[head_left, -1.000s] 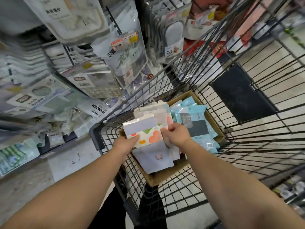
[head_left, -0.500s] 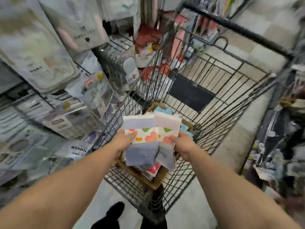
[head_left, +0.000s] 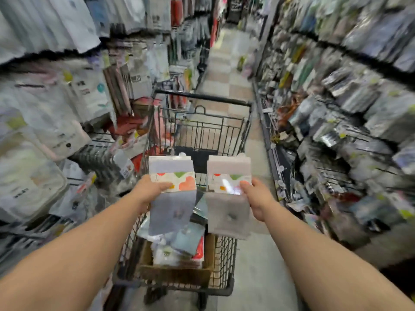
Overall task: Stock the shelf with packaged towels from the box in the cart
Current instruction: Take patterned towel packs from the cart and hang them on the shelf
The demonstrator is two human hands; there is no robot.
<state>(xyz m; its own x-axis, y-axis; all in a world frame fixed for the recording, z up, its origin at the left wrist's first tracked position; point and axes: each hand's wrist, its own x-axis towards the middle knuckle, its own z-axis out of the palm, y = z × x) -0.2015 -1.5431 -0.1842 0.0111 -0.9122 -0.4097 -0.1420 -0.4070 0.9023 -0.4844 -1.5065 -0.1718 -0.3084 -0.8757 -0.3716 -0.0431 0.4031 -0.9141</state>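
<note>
Two packaged towels are up in the middle of the frame, one in each hand, held side by side with a narrow gap between them, above the cart (head_left: 203,129). Each pack stands on its long axis, top edge toward the aisle ahead, bottom edge hanging down toward the box (head_left: 175,276) at the near end of the cart.

The left hand (head_left: 149,191) grips the bluish towel pack (head_left: 171,194) at its left edge, thumb across the printed band with the hearts, fingers hidden behind. The right hand (head_left: 257,196) grips the pinkish towel pack (head_left: 228,196) at its right edge in the same way, thumb on the front. Both hands are clamped on their packs, neither one free.

More packs lie in the box below the two held ones.

The shelves run along both sides: the left shelf (head_left: 56,122) hangs near the left hand, the right shelf (head_left: 350,113) near the right. Which one takes these towels I cannot tell; blur hides the labels. Judging by position, either pack must swing sideways out from over the cart to reach a hook or shelf
</note>
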